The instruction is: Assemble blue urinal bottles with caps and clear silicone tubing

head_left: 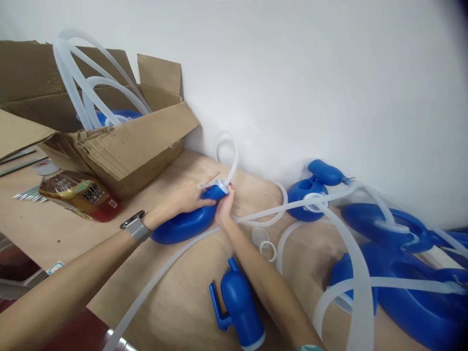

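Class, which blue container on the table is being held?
The blue container just outside the cardboard box: left hand and right hand hold its capped end; the others lie farther right.

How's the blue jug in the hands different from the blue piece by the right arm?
The left hand and right hand hold the jug; the piece lies on the table. A white tube rises from the jug's neck; no tube shows on the piece. The jug's body looks broad; the piece is slimmer. Both are blue with some white.
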The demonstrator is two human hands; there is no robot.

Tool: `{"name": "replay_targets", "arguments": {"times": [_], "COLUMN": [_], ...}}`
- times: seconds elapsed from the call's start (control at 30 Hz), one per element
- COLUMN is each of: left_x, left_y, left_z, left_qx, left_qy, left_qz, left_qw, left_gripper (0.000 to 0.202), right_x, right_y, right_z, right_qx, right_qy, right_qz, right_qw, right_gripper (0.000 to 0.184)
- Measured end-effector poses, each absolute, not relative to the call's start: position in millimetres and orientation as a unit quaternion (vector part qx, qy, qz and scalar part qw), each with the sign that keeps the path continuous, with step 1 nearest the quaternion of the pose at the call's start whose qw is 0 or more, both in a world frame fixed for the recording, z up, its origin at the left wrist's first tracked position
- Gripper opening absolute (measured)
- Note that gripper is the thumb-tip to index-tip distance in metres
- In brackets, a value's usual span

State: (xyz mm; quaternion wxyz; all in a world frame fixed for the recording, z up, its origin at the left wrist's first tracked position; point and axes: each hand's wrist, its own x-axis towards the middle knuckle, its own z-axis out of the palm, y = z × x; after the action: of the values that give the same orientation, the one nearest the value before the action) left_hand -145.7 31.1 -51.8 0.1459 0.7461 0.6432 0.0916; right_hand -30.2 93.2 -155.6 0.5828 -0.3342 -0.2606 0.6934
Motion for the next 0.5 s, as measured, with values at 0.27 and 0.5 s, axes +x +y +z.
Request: {"name": "replay_targets", "arguments": {"times": [0.27, 0.5], "left_x": [-149.3, -147.5], "left_y": [34.9, 31.1], "left_z": [-54.2, -50.9], "left_qx": [0.762, 0.757], "left_qy": [0.617, 0.626], "left_qz": [0.118, 0.111], "left_qw": [0.156, 0.147], "left_gripper": [0.08, 0.072], "right_x": [-29.7, -30.9], "right_y": [97.0, 92.0], "right_z": [-164.3, -160.5], "right_qx": [-0.344, -0.313], "right_qy": [-0.258, -0.277], "right_qz": [0.659, 0.672], "right_qw": [0.617, 0.612], "right_gripper": [0.04, 0.04]}}
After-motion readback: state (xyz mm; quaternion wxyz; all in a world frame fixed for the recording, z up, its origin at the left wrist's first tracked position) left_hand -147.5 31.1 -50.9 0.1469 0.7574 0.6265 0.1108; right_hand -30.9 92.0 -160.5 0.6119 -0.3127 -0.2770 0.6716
